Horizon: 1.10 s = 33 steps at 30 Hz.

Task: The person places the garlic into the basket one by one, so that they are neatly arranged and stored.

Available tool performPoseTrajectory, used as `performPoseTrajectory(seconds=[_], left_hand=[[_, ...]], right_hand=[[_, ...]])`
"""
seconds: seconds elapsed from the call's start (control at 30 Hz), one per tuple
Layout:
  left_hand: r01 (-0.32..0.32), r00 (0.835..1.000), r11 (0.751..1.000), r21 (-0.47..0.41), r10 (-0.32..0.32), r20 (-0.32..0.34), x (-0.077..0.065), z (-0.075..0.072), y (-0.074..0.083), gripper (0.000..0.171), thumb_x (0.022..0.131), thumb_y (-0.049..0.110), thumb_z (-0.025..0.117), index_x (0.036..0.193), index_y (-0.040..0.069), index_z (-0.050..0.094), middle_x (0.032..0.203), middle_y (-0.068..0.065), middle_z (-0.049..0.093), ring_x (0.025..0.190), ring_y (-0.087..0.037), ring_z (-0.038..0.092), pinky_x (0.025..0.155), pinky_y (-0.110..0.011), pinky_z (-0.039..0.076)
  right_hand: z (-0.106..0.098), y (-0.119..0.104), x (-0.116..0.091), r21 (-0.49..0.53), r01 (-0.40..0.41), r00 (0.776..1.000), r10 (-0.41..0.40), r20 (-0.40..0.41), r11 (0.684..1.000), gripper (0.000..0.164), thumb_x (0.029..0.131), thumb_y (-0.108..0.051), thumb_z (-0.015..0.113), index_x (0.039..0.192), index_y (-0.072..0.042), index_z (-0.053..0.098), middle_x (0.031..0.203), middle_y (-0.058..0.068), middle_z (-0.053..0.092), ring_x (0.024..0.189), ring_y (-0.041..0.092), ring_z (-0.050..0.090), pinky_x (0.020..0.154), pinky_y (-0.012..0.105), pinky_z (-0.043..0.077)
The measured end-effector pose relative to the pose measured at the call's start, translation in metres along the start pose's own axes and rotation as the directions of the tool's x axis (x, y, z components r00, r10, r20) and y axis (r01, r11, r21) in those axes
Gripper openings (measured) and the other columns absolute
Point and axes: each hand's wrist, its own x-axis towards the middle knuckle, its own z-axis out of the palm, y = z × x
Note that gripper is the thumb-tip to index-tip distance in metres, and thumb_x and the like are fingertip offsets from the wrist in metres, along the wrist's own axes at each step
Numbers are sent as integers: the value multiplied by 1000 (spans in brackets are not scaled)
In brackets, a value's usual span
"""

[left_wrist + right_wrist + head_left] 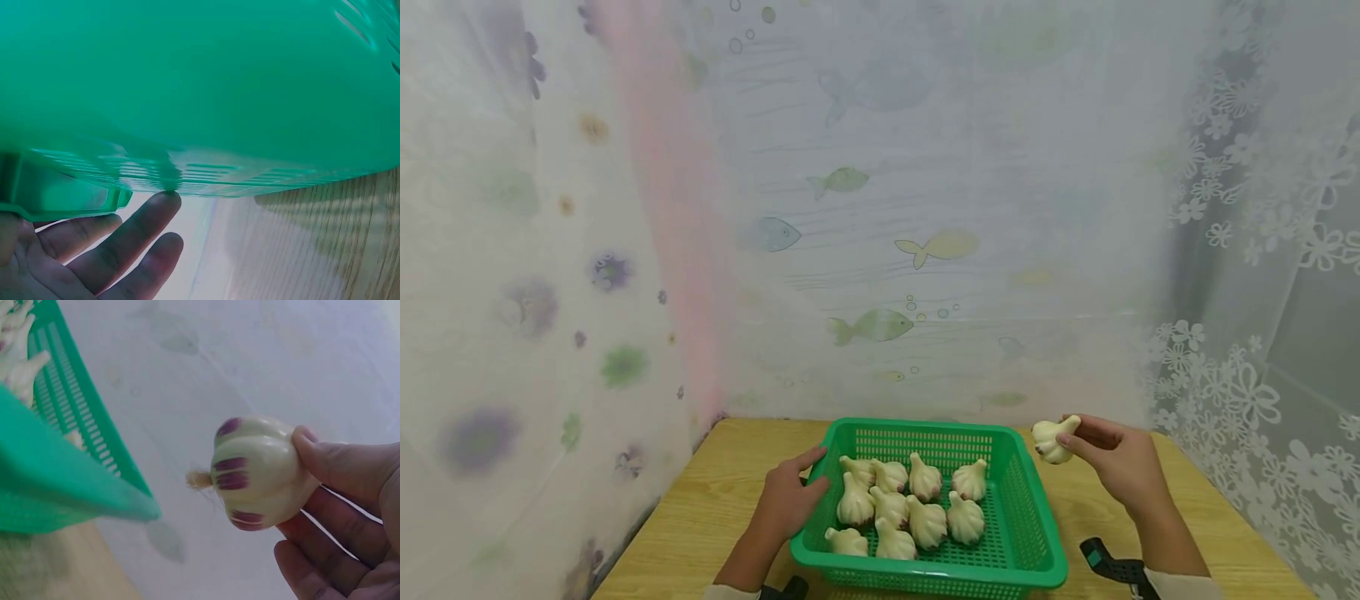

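Observation:
My right hand (1122, 462) pinches a garlic bulb (1054, 440) between thumb and fingers, above the table just off the basket's right rim. In the right wrist view the held bulb shows purple patches and a tuft of roots at its base. At the left side of a green plastic basket (925, 568), my left hand (788, 497) holds the rim, its thumb over the edge. The left wrist view has its fingers (147, 228) below the rim along the outer wall. Several pale garlic bulbs (927, 522) lie inside, mostly towards the left and middle.
A wood-grain table (718, 475) bears the basket. Behind it hangs a pale curtain (1000, 167) printed with fish, and a flowered sheet (497, 333) hangs at the left. Dark straps with a wrist device (1112, 565) sit on the right wrist.

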Motion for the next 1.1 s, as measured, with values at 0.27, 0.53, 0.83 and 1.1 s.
performPoseTrajectory(seconds=[0.27, 0.53, 0.83, 1.1], left_hand=[[-14, 1000, 1000, 4, 14, 0, -2, 0, 1, 52, 97, 13, 61, 149, 12, 58, 156, -13, 52, 80, -16, 73, 53, -32, 53], [-17, 1000, 1000, 0, 17, 8, -3, -1, 2, 53, 97, 14, 62, 150, 12, 58, 157, -14, 51, 85, -18, 74, 53, -34, 52], [-3, 1000, 1000, -2, 3, 11, -3, 0, 0, 52, 98, 15, 61, 150, 12, 58, 158, -14, 50, 83, -17, 74, 54, -33, 53], [-1, 1000, 1000, -14, 1, 1, -2, -1, 2, 52, 97, 14, 61, 149, 13, 59, 157, -14, 51, 84, -18, 74, 55, -33, 55]], right_hand=[[11, -25, -7, 64, 96, 995, -98, 25, 993, 48, 94, -39, 75, 133, -11, 72, 123, 3, 75, 102, -9, 66, 84, 20, 57], [30, -39, -10, 63, 152, 986, -156, 60, 986, 40, 94, -36, 77, 126, -13, 75, 116, 5, 77, 101, -2, 69, 85, 25, 57], [45, -48, -8, 57, 199, 967, -206, 149, 978, 35, 91, -35, 79, 119, -14, 78, 110, 2, 79, 108, 14, 71, 86, 35, 58], [60, -52, 3, -13, 297, 881, -269, 389, 955, 28, 87, -41, 81, 107, -22, 81, 101, -5, 77, 92, 12, 71, 79, 35, 58]])
